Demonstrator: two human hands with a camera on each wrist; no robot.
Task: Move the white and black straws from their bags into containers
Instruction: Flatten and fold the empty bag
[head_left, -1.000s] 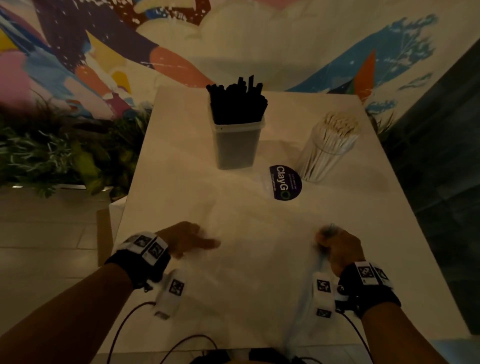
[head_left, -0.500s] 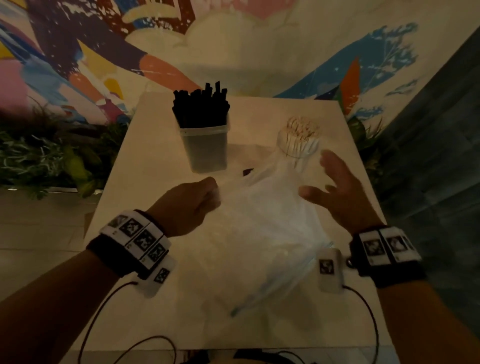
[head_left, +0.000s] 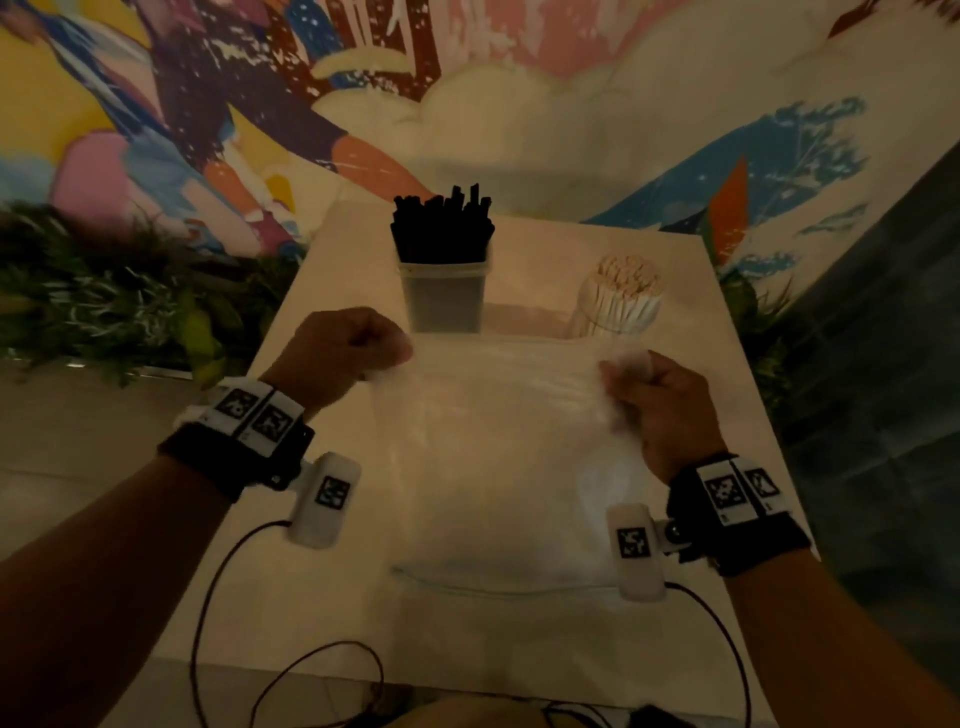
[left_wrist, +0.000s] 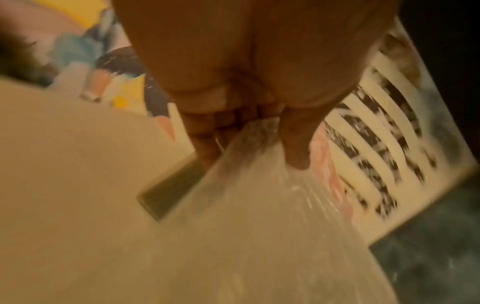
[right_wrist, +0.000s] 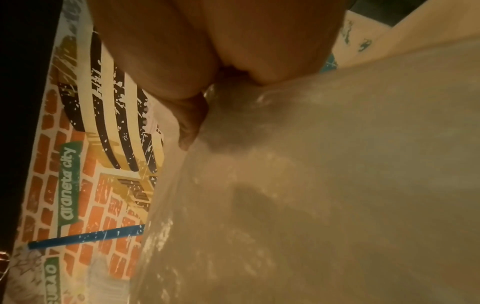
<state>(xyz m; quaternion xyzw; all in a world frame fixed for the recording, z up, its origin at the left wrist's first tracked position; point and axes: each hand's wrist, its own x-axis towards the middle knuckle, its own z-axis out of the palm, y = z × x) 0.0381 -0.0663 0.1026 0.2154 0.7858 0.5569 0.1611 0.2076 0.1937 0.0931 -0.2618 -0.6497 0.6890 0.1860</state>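
Note:
An empty clear plastic bag (head_left: 498, 447) hangs stretched flat above the white table (head_left: 332, 613). My left hand (head_left: 358, 353) grips its upper left corner and my right hand (head_left: 644, 400) grips its upper right corner. The left wrist view shows my fingers (left_wrist: 205, 148) and thumb pinching the bag (left_wrist: 259, 205). In the right wrist view the bag (right_wrist: 311, 185) bunches against my curled fingers (right_wrist: 192, 123). Black straws (head_left: 441, 228) stand in a square clear container (head_left: 444, 301) at the back. White straws (head_left: 623, 296) fill a round clear container to its right.
A painted mural wall (head_left: 467, 104) rises behind the table. Green plants (head_left: 104, 306) line the left side and a dark wall (head_left: 883, 364) stands at the right. Cables (head_left: 291, 670) trail over the table's near edge.
The bag was lifted off the table; my right hand, open half a second ago, now grips its corner, and both hands have pulled it taut between them.

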